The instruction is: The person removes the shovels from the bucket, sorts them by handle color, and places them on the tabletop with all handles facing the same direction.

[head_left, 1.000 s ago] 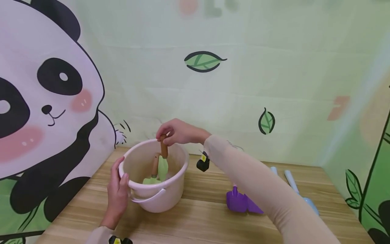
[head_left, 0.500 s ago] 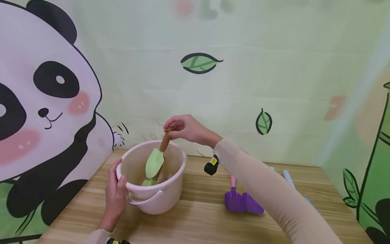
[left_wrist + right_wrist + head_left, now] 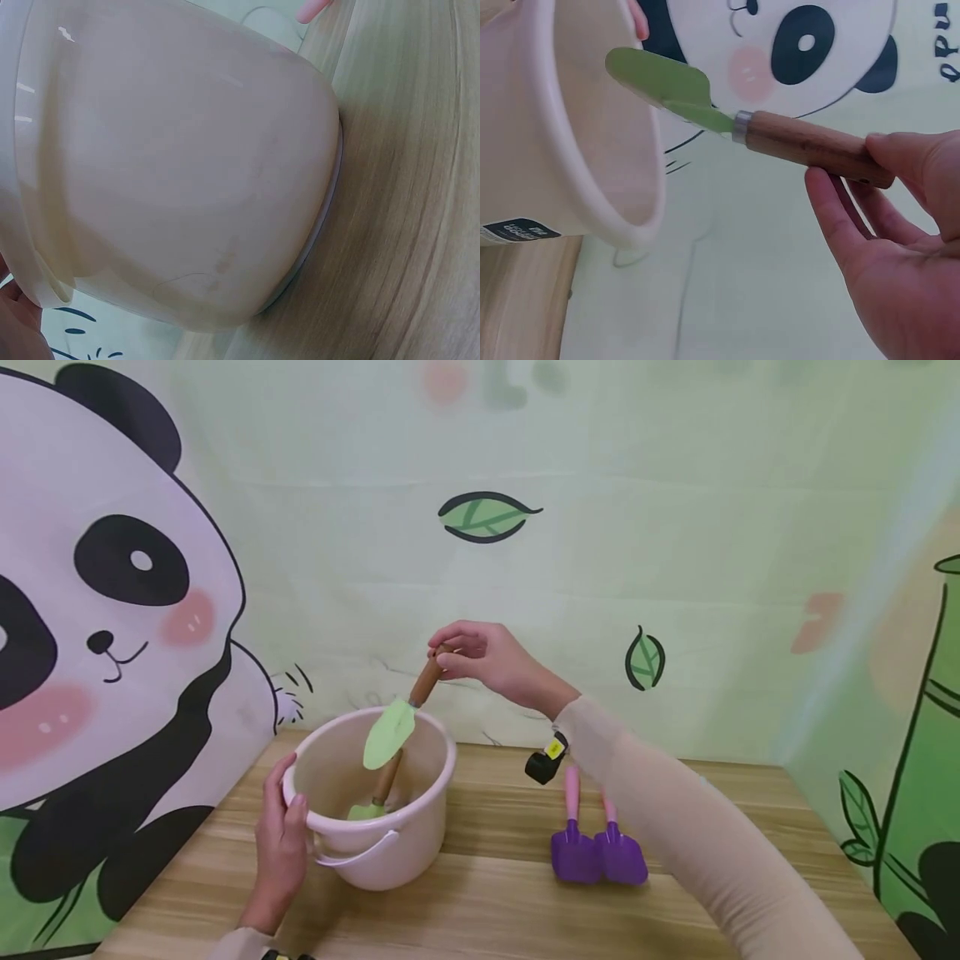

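Observation:
My right hand (image 3: 487, 656) pinches the end of a wooden handle on a light green hand trowel (image 3: 392, 731), whose blade slants down over the bucket's opening. The right wrist view shows the thumb and fingertips on the handle of this trowel (image 3: 660, 86), with the blade beside the rim. A pale pink bucket (image 3: 405, 856) stands upright on the table. My left hand (image 3: 281, 843) holds its left rim. Inside leans a second green tool with a wooden handle (image 3: 387, 777); its head is partly hidden by the front rim. Mostly the bucket's wall (image 3: 180, 150) fills the left wrist view.
Two purple toy shovels (image 3: 576, 857) with pink handles lie side by side right of the bucket, one handle partly behind my right sleeve (image 3: 675, 810). The wooden table (image 3: 487, 910) meets a printed panda backdrop (image 3: 360, 568) at the back.
My right hand has lifted the trowel from inside the bucket, up and to the right, tilting it. The left hand keeps its hold on the rim. Light blue tools are now hidden behind the right arm.

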Demonstrator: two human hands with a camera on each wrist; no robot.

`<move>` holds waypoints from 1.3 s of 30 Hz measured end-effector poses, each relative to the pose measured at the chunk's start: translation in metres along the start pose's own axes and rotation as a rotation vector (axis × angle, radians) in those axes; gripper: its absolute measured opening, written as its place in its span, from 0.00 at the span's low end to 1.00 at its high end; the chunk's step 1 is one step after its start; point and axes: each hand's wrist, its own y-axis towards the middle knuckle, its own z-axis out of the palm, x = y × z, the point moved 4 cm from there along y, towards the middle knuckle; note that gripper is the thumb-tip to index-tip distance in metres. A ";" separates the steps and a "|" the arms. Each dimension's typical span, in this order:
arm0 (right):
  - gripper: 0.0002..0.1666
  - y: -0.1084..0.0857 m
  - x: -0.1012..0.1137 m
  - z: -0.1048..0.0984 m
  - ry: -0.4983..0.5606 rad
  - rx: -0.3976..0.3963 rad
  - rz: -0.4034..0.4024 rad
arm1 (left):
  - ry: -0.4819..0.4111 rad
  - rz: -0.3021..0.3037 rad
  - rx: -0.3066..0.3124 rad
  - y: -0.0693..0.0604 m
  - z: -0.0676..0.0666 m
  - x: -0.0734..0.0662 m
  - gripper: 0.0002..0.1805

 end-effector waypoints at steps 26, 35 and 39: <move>0.15 -0.043 0.010 -0.083 -0.049 -0.224 0.004 | 0.005 -0.044 0.004 -0.002 -0.001 -0.001 0.30; 0.15 -0.054 -0.003 -0.092 -0.057 -0.234 0.034 | 0.008 -0.040 0.005 -0.002 -0.001 -0.001 0.30; 0.16 -0.056 -0.008 -0.094 -0.060 -0.233 0.051 | 0.000 -0.039 0.010 -0.002 0.000 0.000 0.30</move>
